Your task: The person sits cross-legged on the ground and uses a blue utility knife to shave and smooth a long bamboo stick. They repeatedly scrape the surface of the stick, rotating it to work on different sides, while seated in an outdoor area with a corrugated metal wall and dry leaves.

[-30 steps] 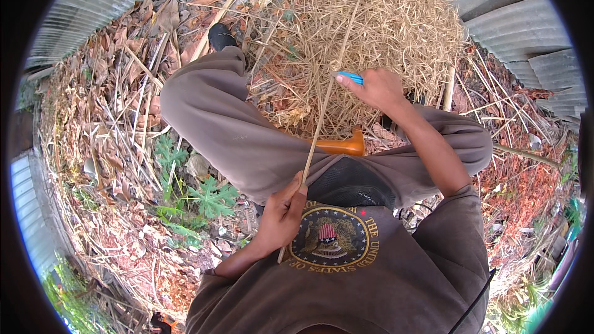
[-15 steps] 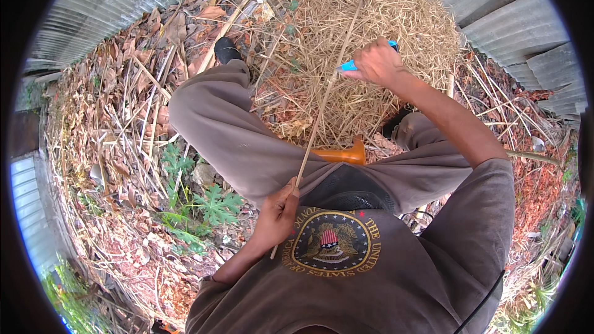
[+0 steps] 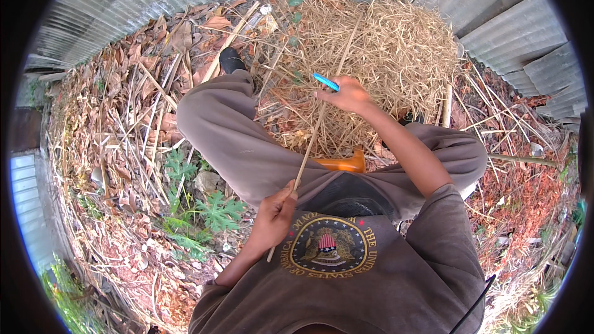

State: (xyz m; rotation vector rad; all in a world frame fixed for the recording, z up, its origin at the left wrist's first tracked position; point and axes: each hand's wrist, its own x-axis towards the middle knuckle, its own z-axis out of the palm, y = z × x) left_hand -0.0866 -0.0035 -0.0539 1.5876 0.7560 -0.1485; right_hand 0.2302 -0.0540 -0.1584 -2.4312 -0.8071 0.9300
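Observation:
A long, thin strip, like split bamboo (image 3: 307, 154), slants from my chest up and away over the straw. My left hand (image 3: 274, 215) pinches it close to its near end, in front of my shirt. Farther along, my right hand (image 3: 349, 94) is closed around a bright blue-handled tool (image 3: 326, 82), whose blue end sticks out to the upper left. The right fingers lie at the strip, but whether they grip it too is unclear. No blade shows on the tool.
Dry straw (image 3: 396, 43) is heaped beyond my right hand. An orange plastic piece (image 3: 343, 164) lies between my bent legs. Corrugated metal sheets (image 3: 520, 31) wall off the far side. Dead leaves (image 3: 117, 86) and cut strips cover the left ground, near a green plant (image 3: 219, 210).
My right hand has come left and nearer along the strip, and the blue tool has tilted to the upper left. My right leg has shifted outward. The left hand keeps its hold.

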